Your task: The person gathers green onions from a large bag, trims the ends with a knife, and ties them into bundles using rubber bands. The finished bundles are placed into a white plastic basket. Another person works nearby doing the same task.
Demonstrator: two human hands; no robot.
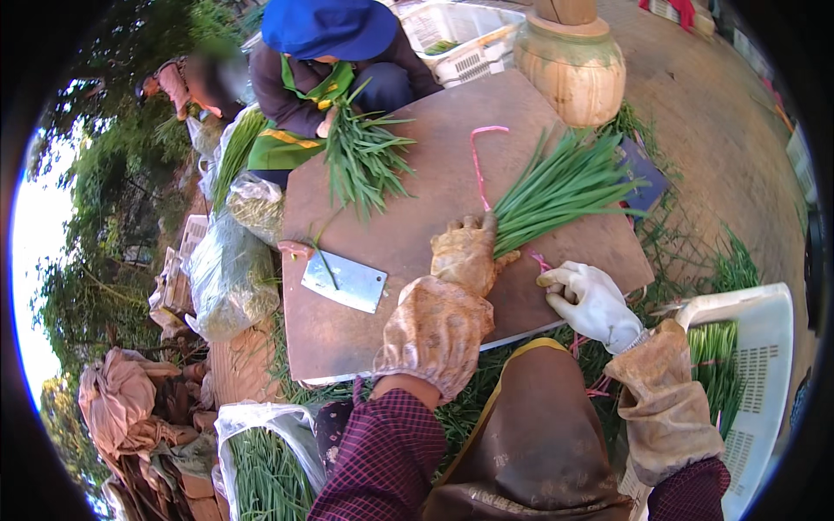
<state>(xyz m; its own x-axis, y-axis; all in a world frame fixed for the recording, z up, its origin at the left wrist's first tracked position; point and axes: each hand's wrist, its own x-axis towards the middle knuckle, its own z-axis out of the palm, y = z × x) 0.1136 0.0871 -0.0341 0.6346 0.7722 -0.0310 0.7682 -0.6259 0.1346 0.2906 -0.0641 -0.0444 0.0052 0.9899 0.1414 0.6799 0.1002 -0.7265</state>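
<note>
My left hand (466, 254), in a stained tan glove, holds the cut end of a bunch of long flat green leaves (567, 189), likely garlic chives, against the brown board table (391, 221). The leaf tips fan out towards the far right edge. Beyond my left fingers lies a bent length of pink tie string (479, 159). My right hand (589, 303), in a white glove, pinches another stretch of pink string (539, 260) near the bunch's base. Whether both stretches are one string under the bunch is hidden. A cleaver (345, 280) lies flat at the left.
Across the table a person in a blue cap (329, 29) holds leafy greens (365, 156). Filled plastic bags (234, 267) stand left. A white crate (762, 365) with chives is at my right, an open bag of greens (270, 472) at lower left. A post base (570, 71) adjoins the far corner.
</note>
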